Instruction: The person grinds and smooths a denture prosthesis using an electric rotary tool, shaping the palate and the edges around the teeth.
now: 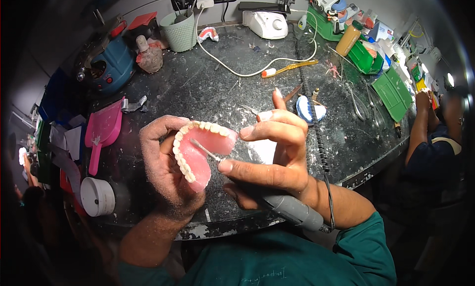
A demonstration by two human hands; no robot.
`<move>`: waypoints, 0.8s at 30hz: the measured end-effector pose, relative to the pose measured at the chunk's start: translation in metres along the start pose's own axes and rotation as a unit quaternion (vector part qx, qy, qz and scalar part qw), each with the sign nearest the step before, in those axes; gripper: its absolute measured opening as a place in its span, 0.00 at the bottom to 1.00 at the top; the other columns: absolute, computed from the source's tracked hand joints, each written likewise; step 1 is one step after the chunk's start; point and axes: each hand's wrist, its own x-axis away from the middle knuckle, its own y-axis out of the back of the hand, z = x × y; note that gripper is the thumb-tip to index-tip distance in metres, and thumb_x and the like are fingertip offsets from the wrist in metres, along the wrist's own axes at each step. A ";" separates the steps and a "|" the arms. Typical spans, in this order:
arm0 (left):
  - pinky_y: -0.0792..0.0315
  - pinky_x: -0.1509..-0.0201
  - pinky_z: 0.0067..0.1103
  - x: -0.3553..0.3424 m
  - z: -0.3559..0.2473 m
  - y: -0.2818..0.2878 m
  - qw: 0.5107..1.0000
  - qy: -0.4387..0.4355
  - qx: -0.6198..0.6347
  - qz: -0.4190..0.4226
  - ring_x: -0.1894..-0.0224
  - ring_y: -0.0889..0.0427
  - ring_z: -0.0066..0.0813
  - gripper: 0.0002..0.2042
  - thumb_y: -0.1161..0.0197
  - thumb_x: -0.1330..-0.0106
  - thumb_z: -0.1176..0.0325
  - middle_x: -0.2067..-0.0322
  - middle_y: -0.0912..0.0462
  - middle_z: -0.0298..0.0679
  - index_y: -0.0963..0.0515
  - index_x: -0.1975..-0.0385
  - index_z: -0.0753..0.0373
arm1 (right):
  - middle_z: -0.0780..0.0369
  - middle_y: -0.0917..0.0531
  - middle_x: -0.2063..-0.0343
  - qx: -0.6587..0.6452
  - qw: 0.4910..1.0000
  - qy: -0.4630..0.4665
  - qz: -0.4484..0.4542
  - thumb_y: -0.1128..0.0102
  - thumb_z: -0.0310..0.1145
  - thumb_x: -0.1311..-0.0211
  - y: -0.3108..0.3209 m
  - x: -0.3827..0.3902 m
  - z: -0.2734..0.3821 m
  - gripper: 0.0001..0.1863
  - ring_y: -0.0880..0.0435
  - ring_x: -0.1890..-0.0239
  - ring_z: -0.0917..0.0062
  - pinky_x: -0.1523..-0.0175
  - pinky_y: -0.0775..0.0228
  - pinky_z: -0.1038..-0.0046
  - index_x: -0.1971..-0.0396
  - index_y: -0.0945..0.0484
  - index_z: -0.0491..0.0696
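Note:
My left hand (pixel 168 162), dusted with pale pink powder, is closed around a denture (pixel 221 140) with a pink base and a curved row of cream teeth. Its hollow inner side faces up toward me. In my right hand (pixel 277 162) is a grey rotary handpiece (pixel 294 210), gripped low like a pen, its cable looping over my wrist. A slim metal bur (pixel 202 148) sticks out of the handpiece; its tip lies over the pink base just inside the teeth. Whether it touches the surface I cannot tell. My right fingertips hover by the denture's right end.
A white control box (pixel 265 24) stands at the back, with a coiled cord running forward. On the left are a pink dustpan (pixel 105 130), a white tub (pixel 97 197) and a blue machine (pixel 106 63). Green trays (pixel 393 94) and a blue-and-white dental model (pixel 310 109) sit on the right. Another person (pixel 435 137) is at the far right.

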 end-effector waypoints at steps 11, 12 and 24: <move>0.24 0.51 0.26 0.001 0.003 -0.003 0.999 -0.008 0.050 0.015 0.58 0.19 0.31 0.27 0.37 0.37 0.57 0.57 0.25 0.45 0.39 0.46 0.68 | 0.68 0.24 0.53 0.007 1.000 0.005 -0.005 0.27 0.47 0.55 -0.001 0.002 0.002 0.18 0.32 0.47 0.70 0.26 0.54 0.49 0.60 0.12 0.67; 0.24 0.51 0.26 0.000 0.002 -0.003 0.999 -0.008 0.050 0.015 0.58 0.19 0.31 0.27 0.37 0.37 0.57 0.57 0.25 0.45 0.39 0.46 0.68 | 0.68 0.24 0.53 -0.015 1.000 0.024 -0.004 0.28 0.48 0.54 -0.001 0.002 0.001 0.18 0.32 0.47 0.70 0.26 0.54 0.49 0.60 0.13 0.67; 0.26 0.52 0.25 -0.003 0.001 -0.002 1.000 -0.002 0.020 0.004 0.60 0.19 0.30 0.20 0.44 0.35 0.66 0.62 0.20 0.46 0.37 0.47 0.67 | 0.70 0.24 0.54 0.026 0.999 -0.002 -0.019 0.25 0.42 0.58 -0.002 -0.002 0.005 0.18 0.31 0.48 0.72 0.26 0.55 0.47 0.61 0.12 0.68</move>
